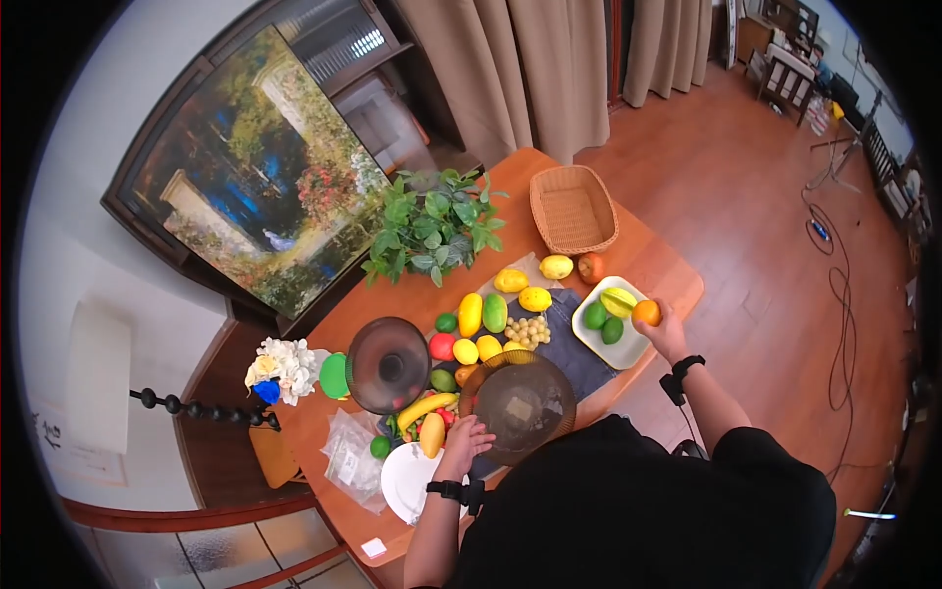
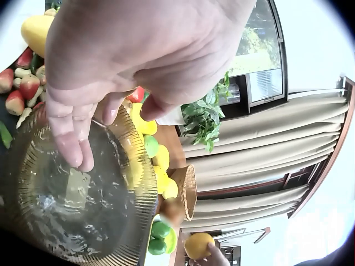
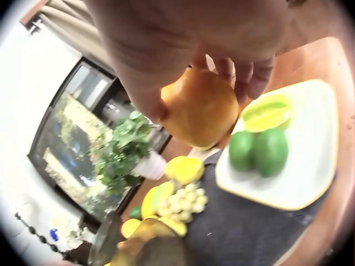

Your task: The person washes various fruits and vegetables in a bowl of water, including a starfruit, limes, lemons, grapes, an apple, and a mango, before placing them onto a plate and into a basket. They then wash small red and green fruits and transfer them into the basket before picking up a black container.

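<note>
My right hand (image 1: 670, 334) grips an orange (image 3: 201, 108) by its sides, thumb on one side and fingers on the other. It is held at the edge of a white, yellow-rimmed plate (image 3: 302, 185). On that plate lie a yellow-green star fruit (image 3: 267, 113) and two green limes (image 3: 270, 152). My left hand (image 1: 465, 447) reaches over the rim of a ribbed brown glass bowl (image 1: 518, 407), its fingers loosely extended and wet-looking. The bowl appears to hold water, with a pale rectangular patch (image 2: 77, 188) in its middle.
Mixed fruit, including grapes (image 1: 528, 332) and a banana (image 1: 427, 408), spreads across the table's middle. A wicker basket (image 1: 574, 208), leafy plant (image 1: 437, 226), second dark glass dish (image 1: 389, 365), white plate (image 1: 404, 486) and plastic bag (image 1: 353, 456) stand around it.
</note>
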Motion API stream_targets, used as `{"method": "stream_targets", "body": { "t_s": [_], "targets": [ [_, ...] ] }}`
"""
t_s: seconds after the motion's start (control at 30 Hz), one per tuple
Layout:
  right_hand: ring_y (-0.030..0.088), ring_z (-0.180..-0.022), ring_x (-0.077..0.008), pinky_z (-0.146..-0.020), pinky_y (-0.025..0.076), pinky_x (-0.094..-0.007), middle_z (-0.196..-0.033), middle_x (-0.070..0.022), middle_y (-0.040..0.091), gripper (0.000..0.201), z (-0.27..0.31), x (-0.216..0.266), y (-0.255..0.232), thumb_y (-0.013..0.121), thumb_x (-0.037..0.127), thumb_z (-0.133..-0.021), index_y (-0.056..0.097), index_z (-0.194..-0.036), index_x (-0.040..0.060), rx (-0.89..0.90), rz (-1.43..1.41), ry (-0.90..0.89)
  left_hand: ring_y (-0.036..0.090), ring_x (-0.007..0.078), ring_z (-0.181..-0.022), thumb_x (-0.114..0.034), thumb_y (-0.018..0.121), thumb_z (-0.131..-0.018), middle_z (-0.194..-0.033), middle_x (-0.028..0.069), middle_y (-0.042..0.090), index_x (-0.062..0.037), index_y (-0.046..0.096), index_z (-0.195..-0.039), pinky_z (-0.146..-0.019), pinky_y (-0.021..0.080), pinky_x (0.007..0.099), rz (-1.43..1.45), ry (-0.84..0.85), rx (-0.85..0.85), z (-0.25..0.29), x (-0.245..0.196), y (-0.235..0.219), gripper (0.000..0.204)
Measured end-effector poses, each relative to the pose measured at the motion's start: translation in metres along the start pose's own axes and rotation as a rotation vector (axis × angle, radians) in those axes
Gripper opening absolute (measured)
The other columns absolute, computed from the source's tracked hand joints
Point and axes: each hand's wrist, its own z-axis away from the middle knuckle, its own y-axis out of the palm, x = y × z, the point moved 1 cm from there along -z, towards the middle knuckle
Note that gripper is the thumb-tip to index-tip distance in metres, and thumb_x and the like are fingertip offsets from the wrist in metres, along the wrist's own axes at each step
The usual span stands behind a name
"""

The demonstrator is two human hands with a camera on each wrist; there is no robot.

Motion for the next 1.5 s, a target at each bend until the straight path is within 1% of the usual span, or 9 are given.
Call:
{"method": "stream_targets", "body": {
  "t_s": [0.17,0.4,0.7,0.8,1.0,1.23,1.37,1.43,1.5],
  "targets": [
    [0.062,-0.111,-0.0385,-0.095,0.050,-0.0410,-0.122,-0.0261,0.062,0.069,0.010,-0.029,0.012,0.079,0.027,-0.075,0.052,-0.131,-0.0028,0.004,0.013,0.137,0.069,0.0282,-0.084,-0.030,0.052,-0.099,-0.116,0.0148,0.054,-0.0068,0.043,-0.129,-0.069,0.056,0.0376,0.037,0.047,0.015,-0.005,0.002,0.001,0.039],
    [0.058,-0.119,-0.0393,-0.102,0.047,-0.0419,-0.130,-0.0292,0.057,0.082,0.012,-0.055,0.039,0.079,0.028,-0.077,0.040,-0.142,-0.0036,-0.002,0.153,0.071,0.069,0.0290,-0.088,-0.028,0.050,-0.100,-0.113,0.0149,0.055,-0.0067,0.044,-0.126,-0.071,0.058,0.0380,0.021,0.059,-0.016,0.002,-0.001,0.005,0.033],
    [0.053,-0.122,-0.0411,-0.106,0.042,-0.0430,-0.129,-0.0271,0.055,0.067,0.019,-0.032,0.036,0.074,0.021,-0.080,0.046,-0.136,-0.0031,-0.047,0.193,0.069,0.065,0.0268,-0.096,-0.026,0.051,-0.098,-0.121,0.0137,0.049,-0.0066,0.044,-0.134,-0.073,0.056,0.0392,0.035,0.060,-0.101,0.003,0.010,0.000,0.041],
    [0.055,-0.116,-0.0407,-0.100,0.046,-0.0446,-0.122,-0.0235,0.058,0.049,0.014,-0.003,0.030,0.067,0.007,-0.079,0.053,-0.126,-0.0011,-0.167,0.186,-0.128,0.057,0.0244,-0.107,-0.026,0.051,-0.097,-0.125,0.0095,0.050,-0.0087,0.047,-0.134,-0.081,0.054,0.0429,0.000,0.078,-0.109,0.009,0.012,0.003,0.041],
    [0.058,-0.107,-0.0378,-0.094,0.047,-0.0446,-0.111,-0.0194,0.061,0.037,-0.019,0.073,0.089,0.068,0.008,-0.076,0.061,-0.112,0.0038,0.093,0.248,-0.544,0.050,0.0235,-0.113,-0.027,0.051,-0.096,-0.126,0.0055,0.050,-0.0125,0.048,-0.135,-0.092,0.046,0.0490,-0.010,0.065,-0.133,0.012,0.012,0.014,0.042],
    [0.057,-0.116,-0.0356,-0.095,0.048,-0.0452,-0.121,-0.0176,0.059,0.051,-0.060,0.097,0.197,0.072,0.015,-0.075,0.055,-0.121,0.0040,0.212,0.273,-0.564,0.052,0.0225,-0.110,-0.025,0.053,-0.096,-0.120,0.0046,0.052,-0.0115,0.049,-0.127,-0.089,0.048,0.0465,0.176,0.040,-0.109,0.022,0.017,0.014,0.034],
    [0.053,-0.121,-0.0343,-0.105,0.041,-0.0407,-0.126,-0.0189,0.058,0.061,-0.084,0.088,0.232,0.073,0.017,-0.075,0.050,-0.130,0.0038,0.347,0.511,-0.376,0.050,0.0301,-0.121,-0.033,0.055,-0.097,-0.134,0.0112,0.046,-0.0107,0.049,-0.128,-0.097,0.044,0.0505,0.201,0.033,-0.103,0.023,0.022,0.006,0.038],
    [0.053,-0.121,-0.0377,-0.102,0.045,-0.0443,-0.124,-0.0218,0.059,0.062,-0.080,0.097,0.223,0.062,0.007,-0.077,0.047,-0.138,0.0077,0.401,0.517,-0.290,0.057,0.0229,-0.102,-0.026,0.054,-0.096,-0.111,0.0042,0.053,-0.0110,0.051,-0.124,-0.084,0.050,0.0426,0.210,0.030,-0.168,0.031,0.017,0.011,0.032],
    [0.054,-0.120,-0.0392,-0.100,0.047,-0.0458,-0.124,-0.0220,0.059,0.063,-0.079,0.094,0.225,0.064,0.008,-0.077,0.048,-0.138,0.0101,0.372,0.482,-0.293,0.057,0.0238,-0.106,-0.027,0.054,-0.096,-0.111,0.0043,0.053,-0.0104,0.050,-0.127,-0.085,0.050,0.0431,0.225,0.048,-0.187,0.033,0.015,0.010,0.035]
  ]
}}
